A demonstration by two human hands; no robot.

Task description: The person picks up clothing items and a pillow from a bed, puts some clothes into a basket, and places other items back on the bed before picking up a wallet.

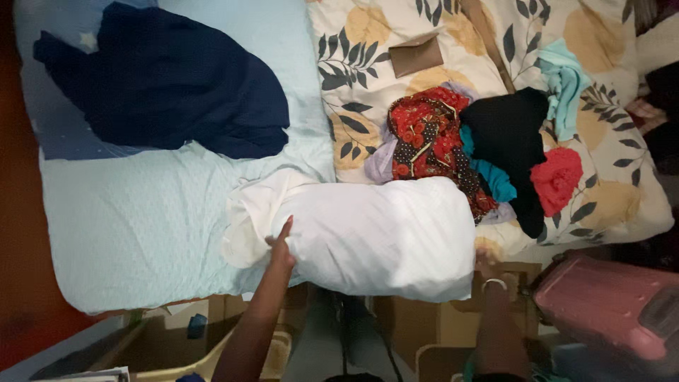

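Note:
A white pillow in a white pillowcase (385, 237) lies across the near edge of the bed. My left hand (281, 247) grips its left part, where loose pillowcase cloth bunches. My right hand (486, 263) is at the pillow's lower right corner, mostly hidden behind it; a bangle (494, 283) shows on that wrist. The pillow rests partly on the pale blue sheet (134, 219) and partly on the floral duvet (368, 64).
A dark navy garment (170, 81) lies on the sheet at the back left. A heap of clothes (488, 152), red patterned, black, teal and red, sits on the duvet. A pink suitcase (608, 308) stands at lower right, cardboard boxes (212, 332) by my legs.

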